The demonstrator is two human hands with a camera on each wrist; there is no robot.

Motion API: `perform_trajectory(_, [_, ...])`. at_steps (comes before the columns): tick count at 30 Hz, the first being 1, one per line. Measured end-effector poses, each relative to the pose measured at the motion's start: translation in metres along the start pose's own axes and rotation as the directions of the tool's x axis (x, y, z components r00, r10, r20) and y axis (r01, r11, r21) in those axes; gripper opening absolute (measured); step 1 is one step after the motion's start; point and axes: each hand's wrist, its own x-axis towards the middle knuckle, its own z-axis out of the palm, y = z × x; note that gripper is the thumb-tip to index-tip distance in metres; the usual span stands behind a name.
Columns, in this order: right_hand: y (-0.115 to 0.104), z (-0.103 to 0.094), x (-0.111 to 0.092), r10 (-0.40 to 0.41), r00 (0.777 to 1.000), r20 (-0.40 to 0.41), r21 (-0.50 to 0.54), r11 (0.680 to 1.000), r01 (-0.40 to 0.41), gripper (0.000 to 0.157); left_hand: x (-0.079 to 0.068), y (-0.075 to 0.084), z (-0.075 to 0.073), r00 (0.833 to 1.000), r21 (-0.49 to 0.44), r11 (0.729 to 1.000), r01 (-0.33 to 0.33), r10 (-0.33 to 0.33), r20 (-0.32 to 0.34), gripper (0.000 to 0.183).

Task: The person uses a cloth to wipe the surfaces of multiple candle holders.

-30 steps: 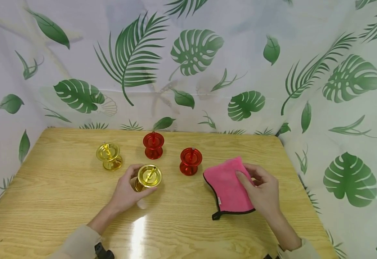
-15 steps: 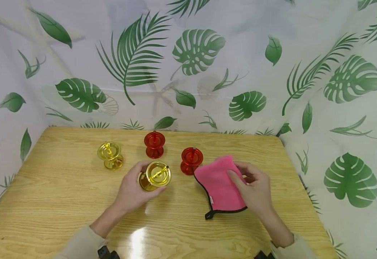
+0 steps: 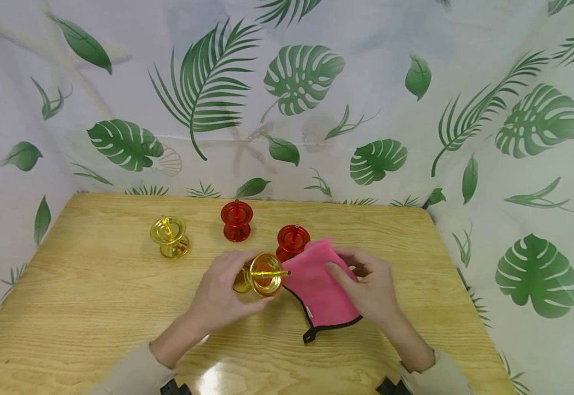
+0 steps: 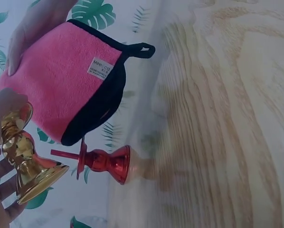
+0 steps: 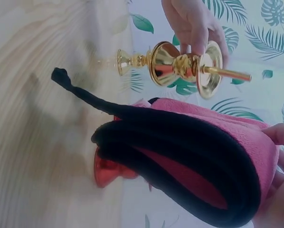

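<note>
A shiny gold candle holder (image 3: 266,274) is gripped in my left hand (image 3: 220,291), raised off the table and tilted so its central spike points right. In the left wrist view the fingers curl round the gold holder (image 4: 30,161) near its dish. My right hand (image 3: 373,285) pinches a pink cloth (image 3: 318,285) with black edging and a hanging loop, folded over, as the right wrist view shows. The cloth's left edge is close to the gold holder's dish; whether they touch I cannot tell. In the right wrist view the cloth (image 5: 203,142) hangs beside the gold holder (image 5: 180,66).
Behind the cloth stands a red candle holder (image 3: 291,241), partly covered by it. Another red candle holder (image 3: 236,220) is farther back, and a second gold candle holder (image 3: 170,236) stands to the left. The wooden table (image 3: 94,307) meets a leaf-patterned sheet (image 3: 306,164) behind.
My left hand has carried the gold candle holder to the right, tilting it over. My right hand has brought the pink cloth leftward, so the two are now close. The other holders stay put.
</note>
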Motion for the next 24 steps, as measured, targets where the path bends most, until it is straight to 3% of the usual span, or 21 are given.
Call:
perform_trajectory(8, [0.0,0.007,0.001,-0.006,0.994,0.108,0.051,0.999,0.001,0.022,0.005,0.009,0.004,0.993,0.09,0.988,-0.121,0.121,0.012,0.077])
perform_trajectory(15, [-0.002,0.012,0.004,0.027,0.961,0.277,0.129,0.99,-0.065,0.02,0.006,0.012,0.009,0.972,0.157,0.96,-0.234,0.237,-0.002,0.081])
perform_trajectory(24, [-0.006,0.019,0.007,-0.003,0.928,0.372,0.104,0.994,-0.039,0.021,0.008,0.013,0.013,0.96,0.211,0.939,-0.272,0.281,-0.012,0.079])
